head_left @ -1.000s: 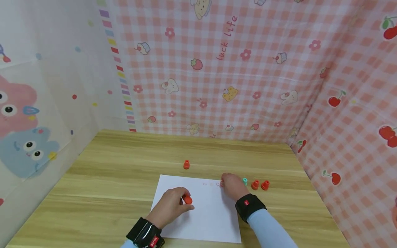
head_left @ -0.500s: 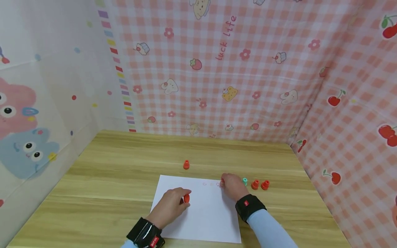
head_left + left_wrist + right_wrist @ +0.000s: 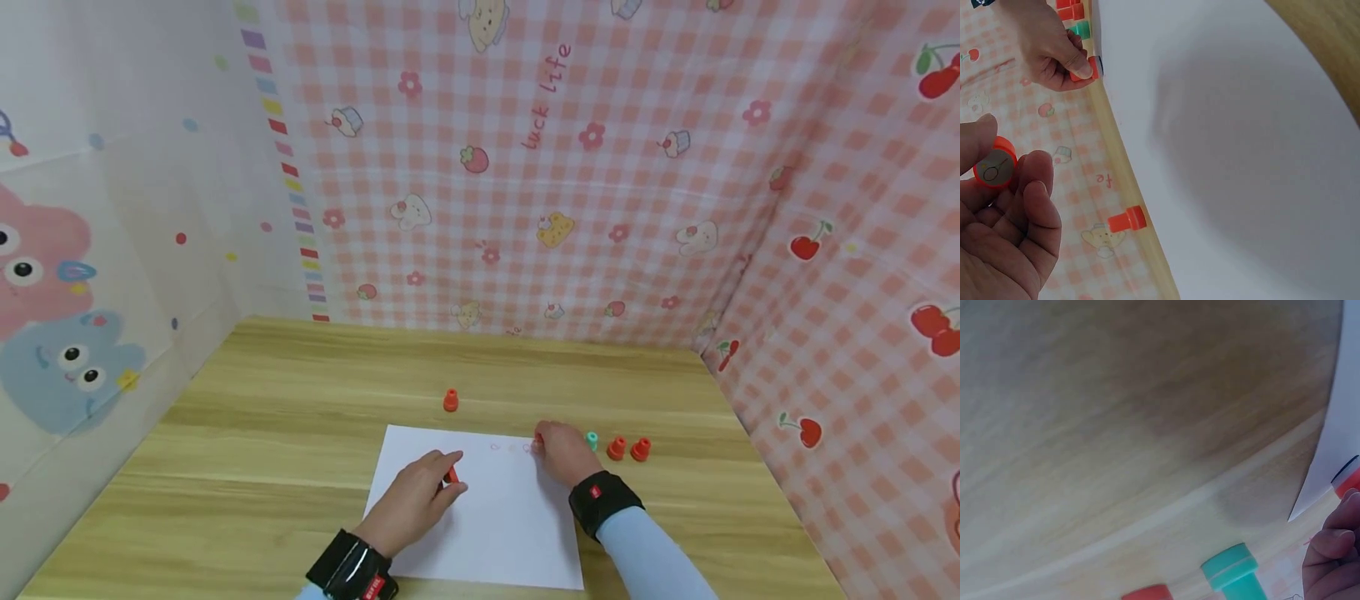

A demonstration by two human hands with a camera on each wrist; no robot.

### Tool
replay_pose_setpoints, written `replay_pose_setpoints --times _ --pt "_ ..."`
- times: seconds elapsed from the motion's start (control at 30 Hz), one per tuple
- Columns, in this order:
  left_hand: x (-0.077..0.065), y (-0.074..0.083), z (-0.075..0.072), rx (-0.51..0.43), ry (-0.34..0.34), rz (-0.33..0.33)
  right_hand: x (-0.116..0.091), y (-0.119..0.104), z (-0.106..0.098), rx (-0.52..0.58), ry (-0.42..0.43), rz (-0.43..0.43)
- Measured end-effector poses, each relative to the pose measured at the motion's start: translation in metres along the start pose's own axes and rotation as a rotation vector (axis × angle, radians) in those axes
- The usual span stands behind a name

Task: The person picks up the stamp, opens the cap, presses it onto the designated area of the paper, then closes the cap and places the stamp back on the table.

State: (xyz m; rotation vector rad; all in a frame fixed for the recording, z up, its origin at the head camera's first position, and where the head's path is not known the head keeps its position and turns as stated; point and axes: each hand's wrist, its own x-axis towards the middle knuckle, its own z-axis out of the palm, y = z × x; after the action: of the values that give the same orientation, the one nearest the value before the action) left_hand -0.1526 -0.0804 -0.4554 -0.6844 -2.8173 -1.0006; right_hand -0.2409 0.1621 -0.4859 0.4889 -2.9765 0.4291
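My left hand, over the left part of the white paper, holds a short red stamp cap between thumb and fingers. The cap's round grey face carries a small line drawing. At the paper's far right corner my right hand pinches a red stamp, its pale end with a dark rim low against the sheet. Small faint red prints run in a row along the far edge, left of that hand.
A red stamp stands beyond the paper. To the right of my right hand are a green stamp and two red stamps on the wooden table. Patterned cloth hangs behind and at both sides.
The red cap has turned in my left hand, so less of it shows from above, and the fingertips have shifted slightly. My right hand stays at the paper's corner.
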Motion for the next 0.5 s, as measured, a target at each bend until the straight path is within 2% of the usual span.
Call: replay_pose_setpoints --times 0.17,0.33,0.5 --pt "-0.0009 0.0004 0.0004 -0.046 0.004 -0.04 -0.0008 0.0003 -0.001 -0.002 -0.012 0.015" --pt "-0.0009 0.002 -0.0003 -0.052 0.016 -0.056 -0.0003 0.0022 0.0006 -0.025 -0.015 0.022" --pt "0.0012 0.0034 -0.0008 -0.059 -0.005 -0.074 0.0015 0.0013 0.0015 -0.025 -0.017 0.03"
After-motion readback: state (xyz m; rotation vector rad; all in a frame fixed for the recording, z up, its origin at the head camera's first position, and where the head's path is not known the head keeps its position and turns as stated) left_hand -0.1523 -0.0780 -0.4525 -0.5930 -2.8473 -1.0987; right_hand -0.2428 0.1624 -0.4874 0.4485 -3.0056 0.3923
